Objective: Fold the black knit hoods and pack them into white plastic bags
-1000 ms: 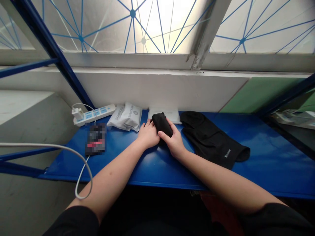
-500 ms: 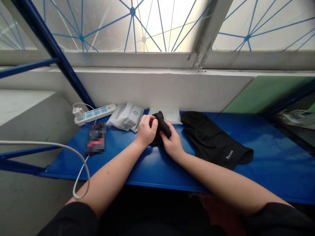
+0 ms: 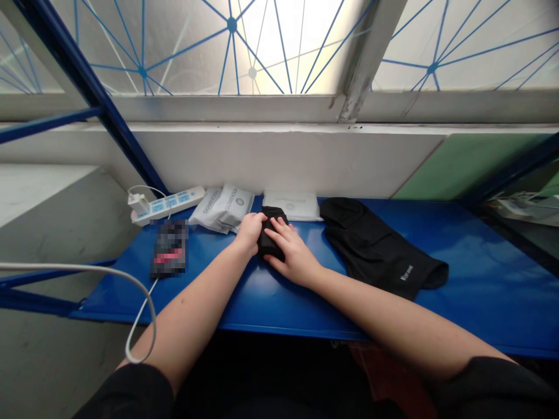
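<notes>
A small folded bundle of black cloth [image 3: 273, 245] lies on the blue table, between my two hands. My left hand [image 3: 250, 233] is closed on its left edge, the thumb near the top. Over its right side my right hand [image 3: 293, 250] lies flat with the fingers spread, pressing on the cloth. To the right, a black stretchy fabric garment [image 3: 375, 244] with small white lettering near its hem is laid out flat. Part of the bundle is hidden under my fingers.
Behind my hands rest grey-white printed packets [image 3: 236, 206] and a white flat packet [image 3: 297, 205]. A power strip [image 3: 174, 203] with a plugged-in charger and a blurred-out dark object [image 3: 169, 247] are at left. A white cable [image 3: 151, 308] loops by my left forearm. Blue frame bars [image 3: 117, 134] flank the table.
The black cloth bundle has gone from being held up between both hands to lying on the table. My right hand has shifted left and flattened over it.
</notes>
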`<state>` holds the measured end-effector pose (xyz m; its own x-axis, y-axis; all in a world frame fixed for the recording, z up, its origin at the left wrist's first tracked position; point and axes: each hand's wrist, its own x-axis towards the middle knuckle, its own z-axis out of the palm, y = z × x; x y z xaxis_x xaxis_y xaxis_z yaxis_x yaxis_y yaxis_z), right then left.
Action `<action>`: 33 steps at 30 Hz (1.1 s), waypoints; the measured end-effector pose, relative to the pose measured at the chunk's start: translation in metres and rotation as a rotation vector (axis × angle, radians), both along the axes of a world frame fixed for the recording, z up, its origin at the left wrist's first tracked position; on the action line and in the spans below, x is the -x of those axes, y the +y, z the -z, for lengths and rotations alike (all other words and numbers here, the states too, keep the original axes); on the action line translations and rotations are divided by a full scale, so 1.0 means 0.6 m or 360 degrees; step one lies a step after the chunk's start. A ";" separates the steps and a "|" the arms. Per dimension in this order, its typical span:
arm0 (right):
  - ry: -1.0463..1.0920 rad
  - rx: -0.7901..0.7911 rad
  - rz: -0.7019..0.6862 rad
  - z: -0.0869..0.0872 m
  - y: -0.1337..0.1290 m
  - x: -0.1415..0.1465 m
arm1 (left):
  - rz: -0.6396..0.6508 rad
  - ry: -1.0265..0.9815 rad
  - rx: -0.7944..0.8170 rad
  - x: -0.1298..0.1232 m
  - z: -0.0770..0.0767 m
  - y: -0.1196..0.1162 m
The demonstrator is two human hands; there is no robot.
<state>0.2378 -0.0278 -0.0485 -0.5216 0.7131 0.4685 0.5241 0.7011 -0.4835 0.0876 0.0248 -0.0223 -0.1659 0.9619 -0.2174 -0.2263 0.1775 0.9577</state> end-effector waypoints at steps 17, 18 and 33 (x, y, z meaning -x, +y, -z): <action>-0.0284 0.0057 -0.0187 -0.018 0.006 -0.012 | -0.0094 0.1823 -0.0996 0.006 -0.018 -0.036; -0.0222 0.0074 -0.0217 -0.019 0.007 -0.012 | 0.0069 0.1886 -0.1058 0.005 -0.017 -0.038; 0.1249 0.1359 0.0508 0.006 0.062 -0.022 | 0.0603 0.2288 -0.0716 -0.008 0.022 -0.036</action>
